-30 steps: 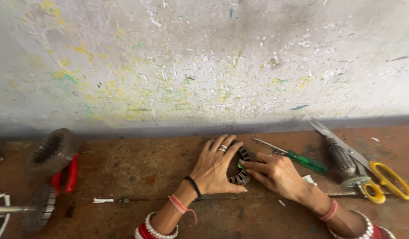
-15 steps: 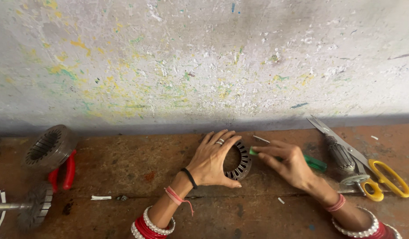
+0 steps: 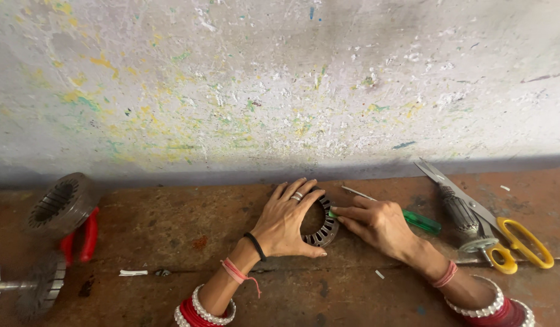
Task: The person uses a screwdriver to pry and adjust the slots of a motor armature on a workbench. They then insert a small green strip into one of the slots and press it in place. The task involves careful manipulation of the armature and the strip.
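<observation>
Here a slotted metal stator ring [image 3: 324,224] lies flat on the rusty brown desk [image 3: 171,224] near the wall, the left hand [image 3: 286,223] spread open over its left rim, fingers resting on it rather than clasping. The right hand [image 3: 380,225] has its grip closed around a green-handled screwdriver [image 3: 420,221], the tip end meeting the ring's right edge. Further right lie yellow-handled scissors [image 3: 510,236] and a ribbed metal rotor [image 3: 461,212]; far left sit another stator core [image 3: 60,204] and red-handled pliers [image 3: 86,236].
</observation>
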